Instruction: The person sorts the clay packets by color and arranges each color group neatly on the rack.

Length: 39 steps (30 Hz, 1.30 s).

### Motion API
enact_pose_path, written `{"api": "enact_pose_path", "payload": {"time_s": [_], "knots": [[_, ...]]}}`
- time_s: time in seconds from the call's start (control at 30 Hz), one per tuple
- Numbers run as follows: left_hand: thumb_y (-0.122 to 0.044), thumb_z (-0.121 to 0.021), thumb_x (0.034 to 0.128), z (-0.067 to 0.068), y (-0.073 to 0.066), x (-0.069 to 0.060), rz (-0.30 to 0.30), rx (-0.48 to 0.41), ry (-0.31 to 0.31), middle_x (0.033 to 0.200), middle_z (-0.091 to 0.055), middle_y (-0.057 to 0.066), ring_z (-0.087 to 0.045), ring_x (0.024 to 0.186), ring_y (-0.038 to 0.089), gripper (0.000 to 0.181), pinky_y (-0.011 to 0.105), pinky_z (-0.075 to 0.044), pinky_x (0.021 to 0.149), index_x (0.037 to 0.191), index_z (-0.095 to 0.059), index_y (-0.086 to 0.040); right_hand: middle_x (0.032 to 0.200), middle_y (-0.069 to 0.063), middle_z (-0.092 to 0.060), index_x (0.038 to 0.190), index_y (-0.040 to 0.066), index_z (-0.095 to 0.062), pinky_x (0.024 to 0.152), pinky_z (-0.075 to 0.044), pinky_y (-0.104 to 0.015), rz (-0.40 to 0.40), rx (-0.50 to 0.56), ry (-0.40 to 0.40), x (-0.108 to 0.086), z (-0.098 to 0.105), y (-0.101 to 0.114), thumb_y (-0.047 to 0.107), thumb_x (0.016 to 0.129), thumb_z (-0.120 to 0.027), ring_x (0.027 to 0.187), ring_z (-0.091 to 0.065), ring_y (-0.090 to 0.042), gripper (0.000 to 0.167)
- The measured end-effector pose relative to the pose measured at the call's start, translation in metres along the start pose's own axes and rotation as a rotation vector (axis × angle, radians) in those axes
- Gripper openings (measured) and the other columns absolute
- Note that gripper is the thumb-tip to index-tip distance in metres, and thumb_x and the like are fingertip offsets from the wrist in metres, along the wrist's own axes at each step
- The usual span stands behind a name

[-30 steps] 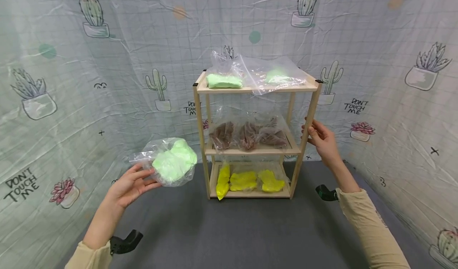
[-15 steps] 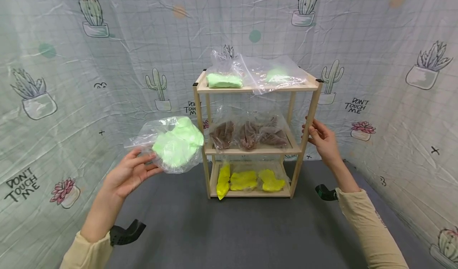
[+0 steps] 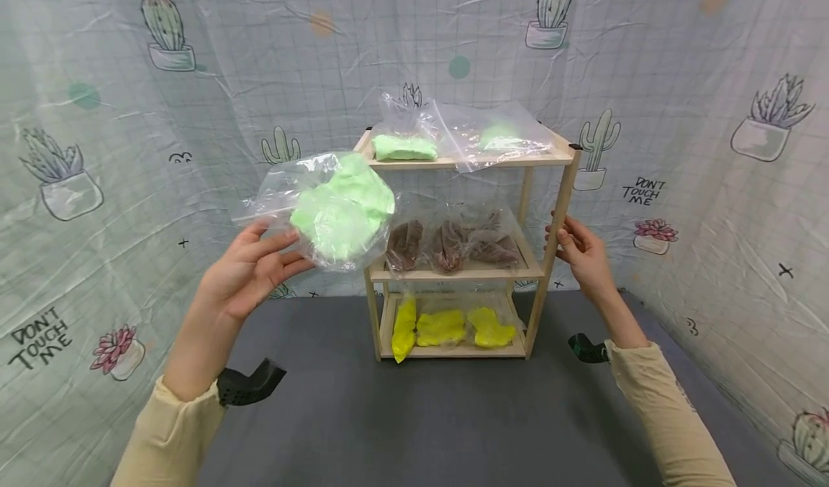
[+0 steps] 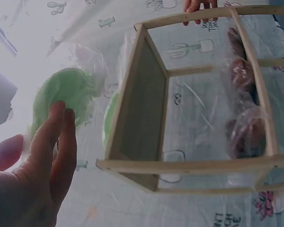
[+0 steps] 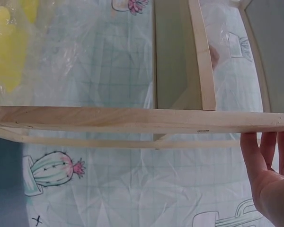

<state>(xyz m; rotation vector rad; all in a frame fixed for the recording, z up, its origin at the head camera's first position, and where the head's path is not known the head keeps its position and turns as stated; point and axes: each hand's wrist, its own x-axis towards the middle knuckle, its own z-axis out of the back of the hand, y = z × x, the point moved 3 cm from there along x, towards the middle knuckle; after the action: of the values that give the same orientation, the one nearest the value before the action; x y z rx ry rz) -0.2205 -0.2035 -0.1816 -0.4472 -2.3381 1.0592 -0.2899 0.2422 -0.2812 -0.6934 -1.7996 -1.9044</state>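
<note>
My left hand (image 3: 249, 271) holds a clear zip bag with a soft pale green lump (image 3: 343, 210) inside, thumb and fingers on either side of it. The bag is in front of the left side of a three-tier wooden shelf rack (image 3: 456, 275) and hides part of its left post. In the left wrist view, the fingers lie against the bagged green lump (image 4: 68, 90). My right hand (image 3: 583, 253) grips the rack's right front post (image 3: 562, 214). The right wrist view has those fingertips against the post (image 5: 180, 120).
On the top tier lie bagged green pieces (image 3: 404, 147). The middle tier holds several bags with dark brown pieces (image 3: 448, 246). Yellow bagged pieces (image 3: 440, 327) sit on the bottom tier, one poking past its front edge. Cactus-print sheeting (image 3: 214, 113) surrounds the grey table (image 3: 414, 415).
My left hand has raised the bag with the green lump and brought it rightward, from beside the rack to just below its top tier. The right hand stays on the post.
</note>
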Motion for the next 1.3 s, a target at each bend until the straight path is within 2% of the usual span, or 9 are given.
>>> {"api": "enact_pose_path", "payload": {"time_s": [0.23,0.33,0.43,0.53,0.67,0.73,0.87,1.03,1.3], "knots": [[0.007,-0.039,0.0910,-0.028,-0.006,0.027,-0.005,0.048,-0.063,0.095,-0.055,0.011,-0.062,0.081,0.028,0.020,0.038,-0.051,0.079,0.099,-0.038,-0.011,0.099,0.011,-0.061,0.130,0.003,-0.045,0.071,-0.050,-0.015,-0.033,0.003,-0.014,0.000,0.000,0.001,0.020,0.092,-0.046,0.092,-0.059,-0.002,0.041],[0.004,-0.045,0.0894,-0.042,-0.008,0.039,0.017,0.110,-0.161,0.129,-0.039,0.012,-0.058,0.100,0.030,0.054,0.034,-0.051,0.078,0.133,-0.021,-0.018,0.099,0.011,-0.061,0.129,0.004,-0.046,0.071,-0.050,-0.015,-0.041,-0.010,-0.015,0.001,-0.001,0.001,0.021,0.092,-0.046,0.092,-0.059,-0.003,0.040],[0.001,-0.047,0.0891,-0.053,-0.008,0.052,0.029,0.148,-0.221,0.149,-0.003,0.007,-0.040,0.125,0.029,0.082,0.031,-0.052,0.077,0.142,0.007,-0.031,0.099,0.009,-0.060,0.126,0.007,-0.049,0.071,-0.050,-0.015,-0.039,-0.012,-0.012,0.001,-0.003,0.001,0.020,0.092,-0.046,0.091,-0.058,-0.004,0.037],[0.002,-0.047,0.0888,-0.062,-0.006,0.069,0.012,0.127,-0.238,0.143,-0.020,0.011,-0.043,0.121,0.027,0.076,0.033,-0.052,0.076,0.144,-0.002,-0.026,0.099,0.007,-0.060,0.125,0.008,-0.050,0.071,-0.050,-0.015,-0.032,-0.003,-0.014,0.002,-0.004,0.000,0.020,0.092,-0.046,0.091,-0.058,-0.006,0.035],[0.004,-0.048,0.0874,-0.072,-0.003,0.093,-0.006,0.065,-0.275,0.104,-0.048,0.008,-0.059,0.094,0.024,0.069,0.042,-0.047,0.085,0.143,-0.016,-0.022,0.098,0.008,-0.061,0.125,0.005,-0.049,0.070,-0.051,-0.016,-0.031,-0.009,-0.023,0.001,-0.004,0.000,0.020,0.092,-0.047,0.090,-0.059,-0.006,0.037],[0.004,-0.048,0.0876,-0.077,-0.001,0.103,-0.015,0.057,-0.285,0.102,-0.051,0.009,-0.058,0.101,0.029,0.069,0.044,-0.042,0.092,0.143,-0.016,-0.021,0.098,0.008,-0.061,0.126,0.002,-0.048,0.070,-0.051,-0.016,-0.030,-0.004,-0.024,0.001,-0.004,0.000,0.020,0.092,-0.047,0.089,-0.059,-0.005,0.038],[0.005,-0.047,0.0880,-0.088,0.005,0.124,-0.035,0.024,-0.313,0.119,-0.048,0.012,-0.041,0.122,0.039,0.062,0.045,-0.037,0.098,0.141,-0.022,-0.015,0.098,0.007,-0.061,0.126,0.001,-0.048,0.069,-0.051,-0.016,-0.028,0.011,-0.026,0.001,-0.004,-0.001,0.019,0.092,-0.047,0.088,-0.059,-0.004,0.038],[0.004,-0.048,0.0876,-0.098,0.018,0.148,-0.060,-0.071,-0.378,0.142,-0.029,0.011,-0.040,0.124,0.036,0.069,0.045,-0.040,0.096,0.144,-0.015,-0.020,0.096,0.010,-0.062,0.122,0.006,-0.052,0.069,-0.051,-0.016,-0.021,0.022,-0.037,0.000,-0.002,0.000,0.018,0.092,-0.047,0.087,-0.060,-0.004,0.033],[0.004,-0.045,0.0890,-0.118,0.042,0.173,-0.106,-0.196,-0.379,0.137,-0.034,0.018,-0.038,0.124,0.041,0.038,0.046,-0.041,0.094,0.126,-0.038,-0.004,0.097,0.011,-0.061,0.123,0.009,-0.052,0.070,-0.051,-0.016,-0.016,0.030,-0.032,-0.001,-0.001,-0.002,0.017,0.092,-0.046,0.090,-0.059,-0.007,0.032]]}}
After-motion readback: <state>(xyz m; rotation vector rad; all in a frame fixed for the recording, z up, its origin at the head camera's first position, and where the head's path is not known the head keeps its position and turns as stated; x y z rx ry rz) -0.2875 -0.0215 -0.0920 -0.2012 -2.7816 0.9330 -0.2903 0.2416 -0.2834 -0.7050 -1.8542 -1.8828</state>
